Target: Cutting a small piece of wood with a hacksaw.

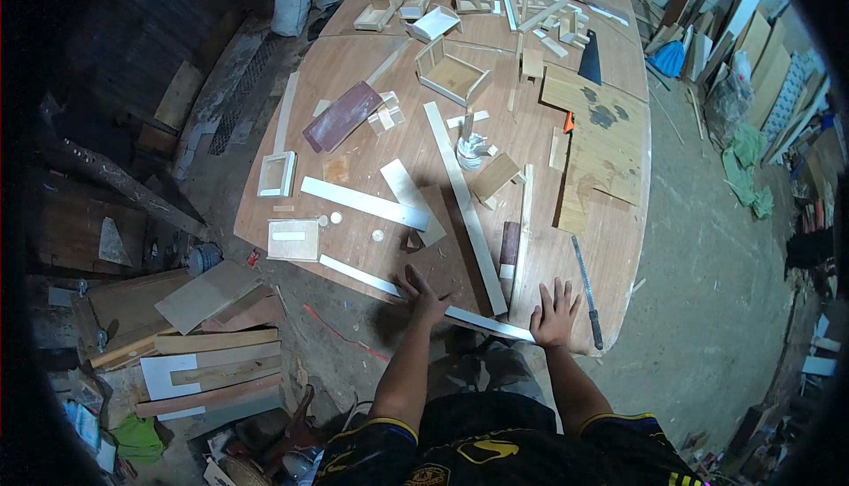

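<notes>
A long pale wood strip [482,321] lies along the table's near edge. My left hand [426,298] rests across the middle of it, fingers apart and thumb out to the right. At the strip's right end my right hand [554,316] lies palm down, its fingers spread on the tabletop. A thin handsaw [581,274] with a dark handle is just right of that hand. Ahead of my hands, a long pale board [466,212] runs away from me over a brown panel [445,265]. Left of it, another pale board [367,204] overlaps a shorter wood piece [404,187].
Small open wooden boxes [451,72] and loose sticks crowd the table's far half. A stained plywood sheet [601,145] covers the right side, with an orange-handled tool [569,122] at its edge. Stacked boards [212,367] lie on the floor at left.
</notes>
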The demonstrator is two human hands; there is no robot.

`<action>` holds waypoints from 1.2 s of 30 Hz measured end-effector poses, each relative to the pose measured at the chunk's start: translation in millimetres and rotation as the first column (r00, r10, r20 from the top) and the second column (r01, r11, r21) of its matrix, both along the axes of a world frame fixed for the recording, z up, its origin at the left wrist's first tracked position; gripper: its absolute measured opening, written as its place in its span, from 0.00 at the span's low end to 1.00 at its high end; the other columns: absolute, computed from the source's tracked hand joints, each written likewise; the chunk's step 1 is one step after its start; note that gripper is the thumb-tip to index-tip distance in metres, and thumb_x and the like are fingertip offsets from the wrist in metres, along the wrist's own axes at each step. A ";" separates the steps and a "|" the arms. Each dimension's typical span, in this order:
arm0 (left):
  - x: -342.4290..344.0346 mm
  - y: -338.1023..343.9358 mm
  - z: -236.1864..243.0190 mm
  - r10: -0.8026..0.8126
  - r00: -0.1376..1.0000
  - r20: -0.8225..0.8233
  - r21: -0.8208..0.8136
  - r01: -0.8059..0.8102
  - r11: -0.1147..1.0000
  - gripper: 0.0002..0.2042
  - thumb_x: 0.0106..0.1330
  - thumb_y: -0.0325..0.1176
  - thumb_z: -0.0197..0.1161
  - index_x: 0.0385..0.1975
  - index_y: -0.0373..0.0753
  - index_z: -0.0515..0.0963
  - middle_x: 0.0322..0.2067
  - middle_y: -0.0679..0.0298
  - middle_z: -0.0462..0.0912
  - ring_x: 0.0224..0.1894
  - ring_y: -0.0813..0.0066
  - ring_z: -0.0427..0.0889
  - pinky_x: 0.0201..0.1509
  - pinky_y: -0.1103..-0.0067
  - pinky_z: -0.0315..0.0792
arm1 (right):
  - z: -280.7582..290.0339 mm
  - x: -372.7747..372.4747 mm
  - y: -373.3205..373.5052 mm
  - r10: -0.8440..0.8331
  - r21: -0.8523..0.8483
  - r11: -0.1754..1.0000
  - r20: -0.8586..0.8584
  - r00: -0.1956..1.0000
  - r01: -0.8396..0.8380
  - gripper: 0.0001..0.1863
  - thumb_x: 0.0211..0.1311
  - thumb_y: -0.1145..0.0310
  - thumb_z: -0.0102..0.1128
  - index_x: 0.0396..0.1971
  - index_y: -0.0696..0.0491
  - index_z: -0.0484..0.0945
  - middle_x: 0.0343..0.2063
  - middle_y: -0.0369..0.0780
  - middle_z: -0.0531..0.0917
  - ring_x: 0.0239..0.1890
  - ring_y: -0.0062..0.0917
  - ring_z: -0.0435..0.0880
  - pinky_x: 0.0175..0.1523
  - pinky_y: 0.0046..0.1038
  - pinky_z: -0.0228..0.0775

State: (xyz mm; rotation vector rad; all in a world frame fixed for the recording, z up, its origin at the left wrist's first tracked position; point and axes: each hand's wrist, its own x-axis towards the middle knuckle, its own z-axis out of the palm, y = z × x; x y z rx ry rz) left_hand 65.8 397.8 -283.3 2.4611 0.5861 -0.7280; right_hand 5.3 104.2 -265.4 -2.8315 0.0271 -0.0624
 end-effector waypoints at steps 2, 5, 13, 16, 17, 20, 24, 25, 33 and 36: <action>2.3 -3.6 3.6 -0.044 0.999 -0.012 0.094 0.045 0.995 0.70 0.43 0.67 0.70 0.69 0.40 0.18 0.69 0.42 0.14 0.73 0.41 0.21 0.67 0.39 0.23 | -0.9 -0.7 -1.8 -0.007 -0.006 1.000 -0.002 1.000 0.007 0.30 0.57 0.63 0.50 0.63 0.44 0.68 0.68 0.47 0.59 0.73 0.48 0.49 0.70 0.62 0.29; 5.3 -4.6 9.4 -0.022 1.000 -0.019 -0.034 0.022 0.999 0.72 0.43 0.65 0.72 0.67 0.38 0.15 0.65 0.38 0.08 0.68 0.40 0.08 0.64 0.41 0.13 | -1.7 -1.7 -4.3 -0.014 -0.014 1.000 0.000 1.000 0.014 0.29 0.58 0.62 0.50 0.63 0.44 0.68 0.69 0.47 0.59 0.72 0.48 0.49 0.71 0.61 0.29; -12.9 12.3 -28.8 0.111 0.943 0.313 -0.319 -0.006 0.948 0.71 0.44 0.63 0.73 0.67 0.34 0.17 0.66 0.39 0.09 0.68 0.42 0.05 0.63 0.40 0.11 | 2.8 -0.9 4.2 -0.010 0.003 1.000 -0.011 1.000 0.010 0.29 0.59 0.61 0.49 0.63 0.43 0.68 0.69 0.45 0.58 0.73 0.47 0.49 0.71 0.59 0.29; -8.1 9.1 -25.1 0.024 0.987 0.158 -0.190 0.007 0.982 0.71 0.44 0.63 0.73 0.67 0.33 0.17 0.66 0.39 0.09 0.67 0.42 0.04 0.62 0.41 0.08 | 0.4 -2.6 2.0 -0.013 0.007 1.000 -0.003 1.000 0.013 0.29 0.57 0.63 0.49 0.62 0.45 0.68 0.68 0.48 0.60 0.72 0.49 0.50 0.71 0.59 0.30; -5.3 6.4 -20.2 0.019 0.987 0.158 -0.194 0.013 0.981 0.71 0.44 0.63 0.73 0.67 0.33 0.17 0.66 0.39 0.09 0.67 0.42 0.04 0.62 0.41 0.08 | 0.6 -2.5 0.1 -0.020 -0.008 1.000 -0.004 1.000 0.020 0.29 0.57 0.62 0.49 0.63 0.44 0.68 0.68 0.47 0.59 0.72 0.47 0.50 0.71 0.58 0.30; 1.2 1.4 -6.3 -0.030 0.997 0.071 -0.128 0.039 0.991 0.72 0.44 0.62 0.73 0.67 0.33 0.17 0.66 0.37 0.09 0.67 0.42 0.03 0.61 0.41 0.08 | 0.0 -3.0 -2.6 -0.026 -0.026 0.999 -0.008 1.000 0.026 0.30 0.57 0.61 0.50 0.64 0.42 0.67 0.69 0.45 0.58 0.72 0.46 0.49 0.72 0.58 0.29; 4.7 -0.8 5.3 0.000 1.000 0.003 -0.131 0.000 0.991 0.72 0.44 0.62 0.73 0.67 0.34 0.17 0.64 0.35 0.07 0.66 0.42 0.02 0.62 0.41 0.08 | -0.1 -2.3 -2.5 -0.026 -0.024 0.999 -0.014 1.000 0.025 0.30 0.57 0.62 0.50 0.63 0.43 0.67 0.69 0.45 0.59 0.72 0.46 0.50 0.72 0.58 0.30; 4.6 -1.5 6.8 0.010 1.000 0.019 -0.162 -0.007 0.987 0.72 0.44 0.62 0.73 0.67 0.34 0.17 0.64 0.35 0.07 0.66 0.41 0.02 0.62 0.40 0.09 | 0.6 -2.3 -2.7 -0.029 -0.025 0.999 -0.018 0.999 0.029 0.30 0.57 0.62 0.50 0.63 0.43 0.67 0.69 0.45 0.59 0.72 0.46 0.50 0.72 0.58 0.30; 0.1 -1.6 -15.8 0.025 1.000 0.017 -0.072 -0.024 0.997 0.69 0.43 0.59 0.75 0.70 0.40 0.22 0.65 0.39 0.06 0.68 0.37 0.09 0.69 0.46 0.18 | 3.3 -2.5 -5.9 -0.043 -0.024 0.999 -0.003 0.999 0.043 0.29 0.57 0.63 0.51 0.62 0.43 0.68 0.68 0.45 0.60 0.72 0.45 0.51 0.72 0.58 0.31; -3.8 9.8 -19.8 0.036 0.998 0.047 -0.049 -0.034 0.998 0.70 0.43 0.62 0.73 0.69 0.39 0.21 0.65 0.39 0.06 0.68 0.38 0.07 0.66 0.44 0.13 | 4.8 0.3 3.0 -0.024 -0.007 1.000 0.013 1.000 0.024 0.29 0.57 0.63 0.51 0.62 0.43 0.68 0.68 0.45 0.61 0.72 0.45 0.51 0.72 0.59 0.32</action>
